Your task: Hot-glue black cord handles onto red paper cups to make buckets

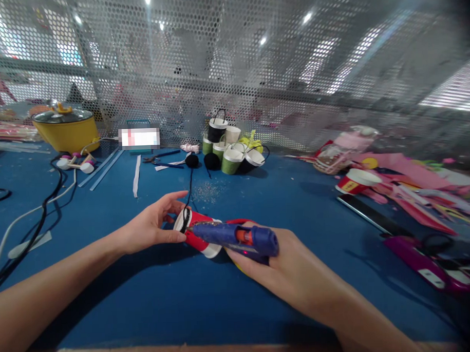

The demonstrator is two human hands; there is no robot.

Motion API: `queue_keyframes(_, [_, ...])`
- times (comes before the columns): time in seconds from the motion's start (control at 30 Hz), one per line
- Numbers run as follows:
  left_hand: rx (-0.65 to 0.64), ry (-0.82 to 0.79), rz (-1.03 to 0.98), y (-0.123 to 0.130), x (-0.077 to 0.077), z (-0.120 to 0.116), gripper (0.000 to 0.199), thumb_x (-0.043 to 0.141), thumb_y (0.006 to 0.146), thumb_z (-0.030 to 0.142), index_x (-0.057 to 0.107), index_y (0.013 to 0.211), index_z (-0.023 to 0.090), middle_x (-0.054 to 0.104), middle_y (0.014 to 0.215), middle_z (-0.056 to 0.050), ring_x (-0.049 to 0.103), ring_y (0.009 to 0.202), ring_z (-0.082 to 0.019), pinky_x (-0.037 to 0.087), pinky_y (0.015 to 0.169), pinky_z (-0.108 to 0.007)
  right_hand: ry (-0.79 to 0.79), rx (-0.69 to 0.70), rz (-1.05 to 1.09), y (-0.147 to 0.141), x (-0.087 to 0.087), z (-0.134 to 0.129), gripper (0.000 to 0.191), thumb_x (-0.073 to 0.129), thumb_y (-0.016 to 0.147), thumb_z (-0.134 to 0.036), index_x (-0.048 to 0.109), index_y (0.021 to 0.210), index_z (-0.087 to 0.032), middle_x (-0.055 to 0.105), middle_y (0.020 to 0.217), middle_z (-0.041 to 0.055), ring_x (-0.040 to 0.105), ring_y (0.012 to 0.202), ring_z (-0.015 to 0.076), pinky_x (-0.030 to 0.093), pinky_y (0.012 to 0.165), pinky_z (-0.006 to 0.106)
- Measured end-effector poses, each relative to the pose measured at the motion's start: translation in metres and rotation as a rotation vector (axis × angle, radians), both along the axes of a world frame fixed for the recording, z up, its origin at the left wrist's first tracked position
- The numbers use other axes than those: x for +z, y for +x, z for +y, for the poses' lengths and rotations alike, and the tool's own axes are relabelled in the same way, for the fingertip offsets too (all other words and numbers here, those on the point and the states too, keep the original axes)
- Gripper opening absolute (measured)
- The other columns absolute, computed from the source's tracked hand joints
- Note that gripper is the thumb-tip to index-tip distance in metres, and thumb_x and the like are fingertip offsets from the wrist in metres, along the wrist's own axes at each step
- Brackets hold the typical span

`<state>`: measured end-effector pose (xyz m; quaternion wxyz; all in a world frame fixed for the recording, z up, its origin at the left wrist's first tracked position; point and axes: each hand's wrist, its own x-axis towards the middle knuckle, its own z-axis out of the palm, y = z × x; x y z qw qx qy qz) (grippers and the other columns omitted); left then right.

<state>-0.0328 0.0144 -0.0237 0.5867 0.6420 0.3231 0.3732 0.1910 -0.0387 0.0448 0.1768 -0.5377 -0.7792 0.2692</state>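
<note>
My left hand (163, 219) grips the end of a red paper cup (199, 242) with white rims, which lies tilted on its side above the blue table. A black cord (190, 185) runs from a black yarn ball (192, 160) down to that end of the cup, between my thumb and fingers. In my right hand (282, 264) is a blue glue gun (233, 235), with a small red light showing on its side. Its nozzle points left, at the cup's side near the cord. My right fingers are partly hidden behind the gun.
Green and black paper cups (232, 160) stand grouped at the back by the perforated metal screen (216, 69). A yellow pot (67, 130) sits at the back left, with pliers (163, 160) right of it. At right lie a phone (369, 215), a purple power strip (419, 262) and pink scraps (408, 175).
</note>
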Motion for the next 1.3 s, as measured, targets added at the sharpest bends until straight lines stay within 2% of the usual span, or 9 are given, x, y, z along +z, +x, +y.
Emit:
queue_keyframes(0.17, [-0.002, 0.003, 0.012, 0.0, 0.001, -0.001, 0.075, 0.07, 0.065, 0.013, 0.032, 0.129, 0.025, 0.053, 0.106, -0.006, 0.05, 0.101, -0.022, 0.035, 0.09, -0.042, 0.012, 0.031, -0.033, 0.0, 0.001, 0.002, 0.011, 0.052, 0.077, -0.025, 0.061, 0.075, -0.017, 0.06, 0.063, 0.0002, 0.052, 0.056, 0.0135, 0.043, 0.052, 0.024])
queue_keyframes(0.3, [-0.014, 0.001, -0.007, 0.0, 0.002, -0.001, 0.075, 0.069, 0.065, 0.011, 0.033, 0.128, 0.027, 0.051, 0.108, -0.006, 0.05, 0.102, -0.022, 0.035, 0.09, -0.041, 0.029, -0.045, 0.004, 0.0, 0.002, 0.003, 0.016, 0.055, 0.075, -0.031, 0.063, 0.07, -0.018, 0.061, 0.062, -0.0004, 0.054, 0.058, 0.0142, 0.043, 0.051, 0.023])
queue_keyframes(0.63, [-0.059, 0.003, -0.046, -0.001, 0.001, -0.002, 0.077, 0.068, 0.064, 0.006, 0.032, 0.128, 0.029, 0.049, 0.112, -0.005, 0.047, 0.105, -0.021, 0.033, 0.092, -0.039, -0.035, -0.08, 0.059, 0.005, -0.002, 0.014, 0.022, 0.053, 0.078, -0.038, 0.062, 0.08, -0.019, 0.065, 0.072, 0.0003, 0.058, 0.066, 0.016, 0.045, 0.054, 0.024])
queue_keyframes(0.77, [-0.052, 0.021, -0.027, -0.001, 0.0, -0.002, 0.078, 0.068, 0.064, 0.007, 0.031, 0.129, 0.03, 0.047, 0.115, -0.006, 0.046, 0.107, -0.022, 0.033, 0.092, -0.04, -0.022, -0.085, 0.095, 0.001, -0.001, 0.015, 0.019, 0.056, 0.077, -0.036, 0.061, 0.073, -0.018, 0.059, 0.056, -0.0022, 0.052, 0.051, 0.012, 0.041, 0.045, 0.022])
queue_keyframes(0.87, [-0.036, 0.033, -0.029, -0.001, -0.001, -0.002, 0.078, 0.069, 0.064, 0.008, 0.032, 0.129, 0.031, 0.046, 0.116, -0.006, 0.045, 0.108, -0.022, 0.035, 0.091, -0.04, -0.083, -0.132, 0.124, 0.002, 0.001, 0.019, 0.021, 0.056, 0.075, -0.036, 0.057, 0.064, -0.018, 0.051, 0.044, -0.0046, 0.045, 0.039, 0.0094, 0.037, 0.039, 0.021])
queue_keyframes(0.97, [-0.005, 0.056, -0.005, -0.002, 0.001, -0.002, 0.079, 0.07, 0.063, 0.009, 0.033, 0.129, 0.031, 0.046, 0.115, -0.006, 0.044, 0.107, -0.022, 0.036, 0.09, -0.039, -0.119, -0.185, 0.186, 0.01, 0.001, 0.034, 0.023, 0.061, 0.072, -0.036, 0.053, 0.06, -0.017, 0.052, 0.045, -0.0041, 0.046, 0.038, 0.0085, 0.039, 0.042, 0.022])
queue_keyframes(1.1, [0.032, 0.082, 0.062, -0.003, 0.004, -0.002, 0.084, 0.071, 0.062, 0.013, 0.028, 0.133, 0.03, 0.042, 0.124, -0.009, 0.044, 0.106, -0.023, 0.037, 0.089, -0.039, -0.01, -0.27, 0.339, 0.027, -0.011, 0.071, 0.02, 0.065, 0.069, -0.034, 0.057, 0.068, -0.016, 0.062, 0.062, 0.0023, 0.056, 0.054, 0.0119, 0.044, 0.052, 0.023])
queue_keyframes(1.2, [0.024, 0.094, 0.076, -0.004, 0.005, -0.003, 0.088, 0.071, 0.063, 0.015, 0.023, 0.135, 0.031, 0.034, 0.135, -0.01, 0.043, 0.108, -0.023, 0.038, 0.087, -0.038, -0.064, -0.275, 0.172, 0.033, -0.028, 0.1, 0.026, 0.056, 0.078, -0.037, 0.057, 0.064, -0.015, 0.063, 0.065, 0.0052, 0.056, 0.055, 0.0117, 0.044, 0.054, 0.024])
queue_keyframes(1.3, [0.02, 0.109, 0.087, -0.004, 0.006, -0.003, 0.09, 0.07, 0.064, 0.015, 0.02, 0.136, 0.033, 0.028, 0.141, -0.01, 0.043, 0.108, -0.023, 0.038, 0.085, -0.037, -0.084, -0.276, 0.051, 0.031, -0.045, 0.12, 0.033, 0.048, 0.083, -0.037, 0.055, 0.059, -0.016, 0.061, 0.058, 0.005, 0.053, 0.047, 0.0115, 0.041, 0.049, 0.025])
